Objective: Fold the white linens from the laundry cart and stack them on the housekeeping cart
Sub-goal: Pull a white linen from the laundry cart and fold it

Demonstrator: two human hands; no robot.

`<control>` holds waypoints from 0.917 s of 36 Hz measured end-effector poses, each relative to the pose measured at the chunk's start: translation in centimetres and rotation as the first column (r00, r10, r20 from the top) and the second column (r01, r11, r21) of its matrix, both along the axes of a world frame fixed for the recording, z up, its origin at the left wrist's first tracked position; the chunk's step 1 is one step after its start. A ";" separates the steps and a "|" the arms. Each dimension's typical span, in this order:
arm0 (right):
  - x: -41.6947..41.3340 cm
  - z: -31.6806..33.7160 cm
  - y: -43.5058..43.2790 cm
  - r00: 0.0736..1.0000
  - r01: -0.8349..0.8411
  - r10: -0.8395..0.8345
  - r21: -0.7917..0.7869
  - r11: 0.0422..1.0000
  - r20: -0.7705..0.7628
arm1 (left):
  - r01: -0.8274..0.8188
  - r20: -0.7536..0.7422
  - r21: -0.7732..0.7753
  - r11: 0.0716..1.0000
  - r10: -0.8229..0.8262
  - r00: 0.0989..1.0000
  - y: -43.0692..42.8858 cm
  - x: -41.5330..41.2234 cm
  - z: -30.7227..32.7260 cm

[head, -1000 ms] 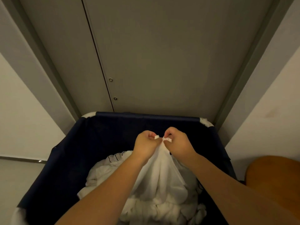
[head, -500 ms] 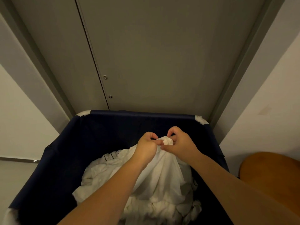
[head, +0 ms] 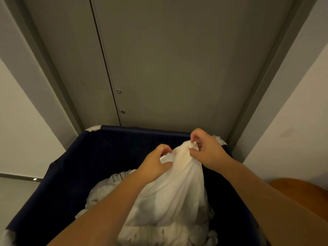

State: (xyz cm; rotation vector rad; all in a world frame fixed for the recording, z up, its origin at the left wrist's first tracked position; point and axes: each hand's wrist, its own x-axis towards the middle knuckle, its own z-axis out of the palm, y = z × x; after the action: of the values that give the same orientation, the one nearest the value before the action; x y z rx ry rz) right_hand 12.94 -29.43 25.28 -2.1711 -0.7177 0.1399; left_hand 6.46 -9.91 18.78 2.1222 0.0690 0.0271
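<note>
Below my fingers (head: 194,134) the white linen (head: 177,189) hangs lengthwise down into the laundry cart (head: 142,129); my right hand (head: 207,151) pinches its bunched peak, my left hand (head: 156,162) grips the edge just beside, slightly lower.

Grey door (head: 177,59) ahead, two round fittings (head: 118,91) near seam; brown wooden surface (head: 301,196) lower right.

Dim, warm indoor light; wide-angle bending at edges, soft focus.
</note>
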 end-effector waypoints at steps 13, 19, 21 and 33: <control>1.3 13.9 -0.5 0.938 -0.002 -0.019 0.059 0.998 0.345 | -0.110 0.142 0.307 0.945 0.069 0.987 3.2 2.1 3.0; 0.6 17.4 -1.7 0.891 0.036 -0.087 0.122 0.992 0.445 | -0.088 -0.083 0.418 0.904 0.135 0.987 3.9 1.7 1.6; 0.6 17.9 -2.2 0.871 0.058 -0.117 0.137 0.989 0.476 | -0.038 -0.155 0.217 0.976 0.072 0.985 3.6 1.4 1.1; 3.4 21.0 -12.9 0.795 0.469 -0.326 -0.177 0.865 0.512 | -0.231 0.246 0.424 0.876 0.134 0.960 5.1 3.2 18.1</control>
State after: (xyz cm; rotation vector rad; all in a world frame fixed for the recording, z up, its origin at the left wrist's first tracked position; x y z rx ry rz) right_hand 16.37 -42.35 46.27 -2.6348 -0.4867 -0.5594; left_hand 9.66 -4.79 36.84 2.5565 0.1512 0.4185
